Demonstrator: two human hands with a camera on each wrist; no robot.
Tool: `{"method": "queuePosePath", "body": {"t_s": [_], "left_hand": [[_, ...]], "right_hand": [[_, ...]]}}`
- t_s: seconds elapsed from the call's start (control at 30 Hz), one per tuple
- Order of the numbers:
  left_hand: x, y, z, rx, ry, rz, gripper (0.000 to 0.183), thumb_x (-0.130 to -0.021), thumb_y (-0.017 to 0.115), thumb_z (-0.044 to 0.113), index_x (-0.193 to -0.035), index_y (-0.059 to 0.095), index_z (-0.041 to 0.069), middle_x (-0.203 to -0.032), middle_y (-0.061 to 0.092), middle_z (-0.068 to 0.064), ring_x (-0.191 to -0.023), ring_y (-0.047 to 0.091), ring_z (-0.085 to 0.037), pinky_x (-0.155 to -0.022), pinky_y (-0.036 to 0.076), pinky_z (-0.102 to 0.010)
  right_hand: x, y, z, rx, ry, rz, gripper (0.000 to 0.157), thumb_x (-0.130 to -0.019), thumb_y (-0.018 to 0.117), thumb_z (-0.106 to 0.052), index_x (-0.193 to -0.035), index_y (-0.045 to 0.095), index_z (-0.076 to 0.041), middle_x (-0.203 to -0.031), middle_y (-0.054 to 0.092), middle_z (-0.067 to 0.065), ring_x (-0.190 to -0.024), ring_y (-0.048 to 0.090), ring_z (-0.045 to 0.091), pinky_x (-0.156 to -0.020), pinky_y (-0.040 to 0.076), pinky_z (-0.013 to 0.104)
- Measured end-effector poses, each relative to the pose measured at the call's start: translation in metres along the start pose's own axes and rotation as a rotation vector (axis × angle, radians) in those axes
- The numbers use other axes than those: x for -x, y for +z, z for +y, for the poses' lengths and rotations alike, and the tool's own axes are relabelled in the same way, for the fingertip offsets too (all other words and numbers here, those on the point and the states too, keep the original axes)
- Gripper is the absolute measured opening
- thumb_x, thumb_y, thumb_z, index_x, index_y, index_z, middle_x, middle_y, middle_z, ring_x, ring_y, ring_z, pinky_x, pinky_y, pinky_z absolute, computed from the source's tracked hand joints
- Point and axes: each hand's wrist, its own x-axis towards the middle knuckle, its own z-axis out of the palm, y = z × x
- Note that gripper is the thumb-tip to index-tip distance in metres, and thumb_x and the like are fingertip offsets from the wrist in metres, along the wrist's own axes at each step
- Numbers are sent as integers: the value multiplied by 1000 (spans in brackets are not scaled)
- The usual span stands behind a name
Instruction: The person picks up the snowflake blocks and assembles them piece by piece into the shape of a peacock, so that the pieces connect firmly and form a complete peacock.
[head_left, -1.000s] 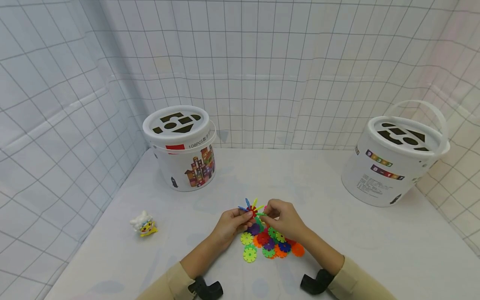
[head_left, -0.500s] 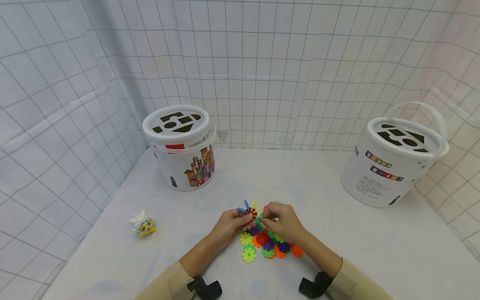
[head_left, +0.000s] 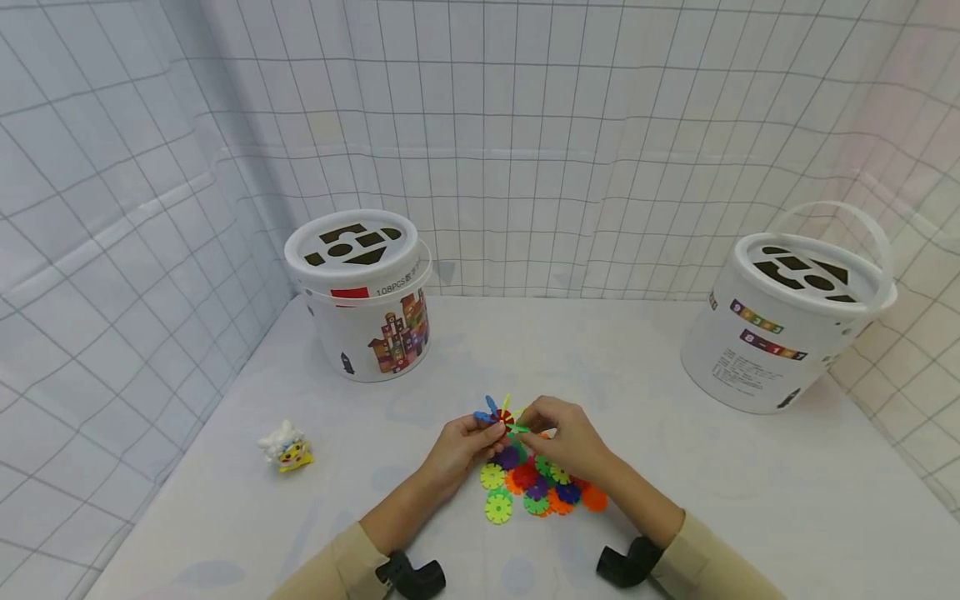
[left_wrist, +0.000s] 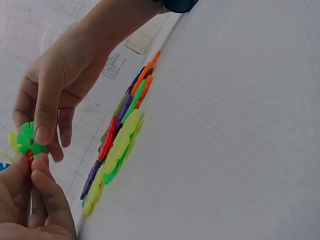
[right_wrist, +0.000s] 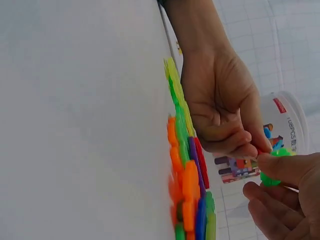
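Note:
My left hand (head_left: 463, 447) pinches a red notched disc (head_left: 502, 420) between thumb and fingers. Blue discs (head_left: 491, 406) and yellow discs (head_left: 507, 403) stand out edge-on around its rim like spokes. A green notched disc (left_wrist: 29, 140) is pinched by my right hand (head_left: 567, 433), its edge right at the red disc's rim. In the right wrist view, the thumb of the right hand covers part of this green disc (right_wrist: 270, 180). Both hands are raised over a loose pile of flat notched discs (head_left: 527, 475) in red, orange, yellow, green, purple and blue.
A white lidded bucket (head_left: 360, 300) stands at the back left, and another bucket (head_left: 780, 333) with a raised handle at the back right. A small white and yellow toy figure (head_left: 287, 447) sits on the left of the white table (head_left: 360, 517). Gridded sheets hang around it.
The joined discs tilt slightly as both hands shift a little. My right hand dips, then rises again, keeping the green disc at the red one's rim. The pile stays put.

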Motion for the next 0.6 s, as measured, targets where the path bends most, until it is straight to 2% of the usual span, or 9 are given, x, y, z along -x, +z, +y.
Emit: {"method": "queuePosePath", "body": {"t_s": [0.13,0.3,0.47,0.6], "left_hand": [[0,1,-1,8,18,45,13,-96,60,3,-89,70,8,-80,69,2,-75,64,-6,-71,52,-17],[0,2,0,8,1,73,11,-95,61,2,-92,71,6,-82,71,0,-78,66,-8,-71,53,-18],[0,1,0,13,7,61,11,-95,60,0,-95,70,3,-83,71,1,-79,67,-8,-73,53,-18],[0,0,0,21,17,44,11,-96,60,1,-95,70,4,-84,70,1,-78,66,-8,-73,53,-18]], "right_hand": [[3,-15,1,6,130,-88,23,-87,75,-14,-107,66,-6,-100,68,1,-91,65,19,-80,56,35],[14,-35,10,45,270,-185,13,-90,72,-20,-98,69,-11,-92,66,-8,-86,61,12,-77,54,30],[25,-52,19,73,340,-250,9,-88,74,-18,-93,70,-12,-85,64,-10,-80,57,11,-70,51,28],[30,-61,24,90,362,-279,10,-87,75,-17,-92,70,-11,-83,62,-9,-77,56,12,-68,51,27]]}}
